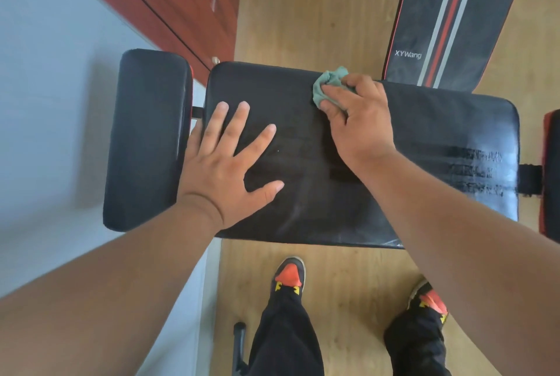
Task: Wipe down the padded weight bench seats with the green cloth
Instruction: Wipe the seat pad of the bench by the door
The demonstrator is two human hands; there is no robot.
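The right hand [357, 121] bunches the crumpled green cloth [328, 86] in curled fingers, pressing it on the far edge of the wide black padded bench [394, 193] seat. The left hand [225, 163] lies flat, fingers spread, on that seat's left part. Streaks near its right end suggest wiping has begun; the smaller black pad [145, 139] left of it and the striped backrest [448, 17] beyond look untouched.
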